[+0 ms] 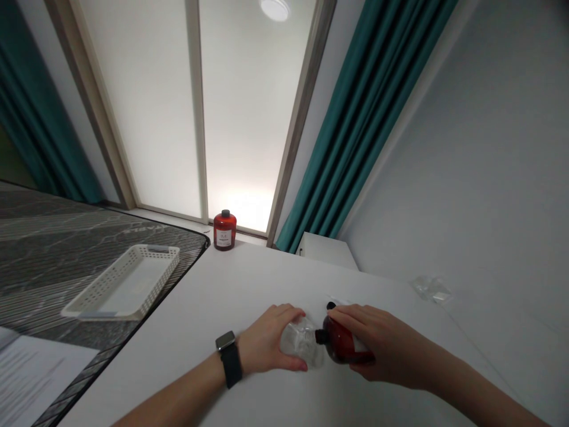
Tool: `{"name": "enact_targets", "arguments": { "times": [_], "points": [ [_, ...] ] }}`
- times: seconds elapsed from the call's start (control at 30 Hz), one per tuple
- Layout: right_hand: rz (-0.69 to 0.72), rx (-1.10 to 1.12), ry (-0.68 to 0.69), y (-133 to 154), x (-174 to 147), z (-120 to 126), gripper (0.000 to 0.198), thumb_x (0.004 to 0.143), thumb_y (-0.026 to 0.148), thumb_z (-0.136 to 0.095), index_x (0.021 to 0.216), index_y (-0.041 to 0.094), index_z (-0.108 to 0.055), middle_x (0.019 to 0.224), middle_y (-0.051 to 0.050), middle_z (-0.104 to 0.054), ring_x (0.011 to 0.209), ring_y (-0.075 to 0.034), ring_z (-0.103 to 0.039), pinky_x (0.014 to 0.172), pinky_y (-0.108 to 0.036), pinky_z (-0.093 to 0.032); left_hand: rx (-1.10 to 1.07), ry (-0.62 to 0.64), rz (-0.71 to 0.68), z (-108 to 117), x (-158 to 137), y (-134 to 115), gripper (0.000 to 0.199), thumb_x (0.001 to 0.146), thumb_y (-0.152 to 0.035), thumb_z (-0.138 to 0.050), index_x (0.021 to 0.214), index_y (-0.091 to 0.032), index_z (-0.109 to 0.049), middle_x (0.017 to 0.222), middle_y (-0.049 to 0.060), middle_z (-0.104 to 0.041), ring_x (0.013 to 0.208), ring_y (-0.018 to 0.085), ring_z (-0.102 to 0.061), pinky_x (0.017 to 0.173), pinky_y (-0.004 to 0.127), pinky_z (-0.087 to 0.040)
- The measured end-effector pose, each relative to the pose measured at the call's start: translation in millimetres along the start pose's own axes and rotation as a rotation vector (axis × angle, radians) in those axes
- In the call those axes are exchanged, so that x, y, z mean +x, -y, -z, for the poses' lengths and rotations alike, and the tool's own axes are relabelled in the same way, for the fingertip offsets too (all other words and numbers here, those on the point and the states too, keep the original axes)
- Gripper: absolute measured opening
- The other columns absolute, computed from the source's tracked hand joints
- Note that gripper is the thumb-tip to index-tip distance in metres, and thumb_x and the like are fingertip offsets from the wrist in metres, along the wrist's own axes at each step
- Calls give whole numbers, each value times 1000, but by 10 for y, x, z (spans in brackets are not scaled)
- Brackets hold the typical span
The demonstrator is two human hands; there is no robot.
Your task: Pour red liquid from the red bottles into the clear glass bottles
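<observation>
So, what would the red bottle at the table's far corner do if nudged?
The red bottle would probably slide rather than tip, its body being squat and wide. Its shiny sides may feel slippery. Near the edge of the table, it might drop off.

There are two hands, one left hand (267, 341) and one right hand (386, 344), with one watch (229, 359), two red bottles (343, 343) that show well, and three black caps (226, 213), but I can't tell if a third bottle is tucked behind the right hand. I count one clear thing (297, 341) in the left hand, one clear scrap (431, 289), one table (200, 296), one basket (133, 279), one white box (329, 251) and at least one paper (40, 379). Farther back are two curtains (377, 101), two big panes (253, 118) and one round bright spot (274, 9).
</observation>
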State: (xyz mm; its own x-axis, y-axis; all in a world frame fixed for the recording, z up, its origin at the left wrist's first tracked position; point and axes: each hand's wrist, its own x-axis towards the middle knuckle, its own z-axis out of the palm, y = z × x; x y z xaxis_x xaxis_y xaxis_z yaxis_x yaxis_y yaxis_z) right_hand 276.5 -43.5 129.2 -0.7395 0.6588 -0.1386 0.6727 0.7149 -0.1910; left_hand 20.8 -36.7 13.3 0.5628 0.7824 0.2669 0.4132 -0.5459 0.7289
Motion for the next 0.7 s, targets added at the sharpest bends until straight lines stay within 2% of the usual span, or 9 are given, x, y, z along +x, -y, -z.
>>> {"name": "enact_targets", "arguments": {
  "times": [0.33,0.7],
  "points": [
    [-11,7,6,21,33,33,68,67,14,-70,132,19,-52,130,-14,-63,116,-31,-61,98,-46,-49,4,-2,-18,17,-3,-11,78,61,-46,-90,125,-21,-53,115,8,-64,102,29,-60,94,42,-44],
    [-23,18,12,16,21,35,69,66,15,-71,133,20,-51,131,-14,-63,115,-31,-61,98,-46,-49,7,0,-17,13,-5,0,81,58,-43,-93,124,-19,-53,114,9,-64,101,30,-60,94,42,-45]
  ]
}}
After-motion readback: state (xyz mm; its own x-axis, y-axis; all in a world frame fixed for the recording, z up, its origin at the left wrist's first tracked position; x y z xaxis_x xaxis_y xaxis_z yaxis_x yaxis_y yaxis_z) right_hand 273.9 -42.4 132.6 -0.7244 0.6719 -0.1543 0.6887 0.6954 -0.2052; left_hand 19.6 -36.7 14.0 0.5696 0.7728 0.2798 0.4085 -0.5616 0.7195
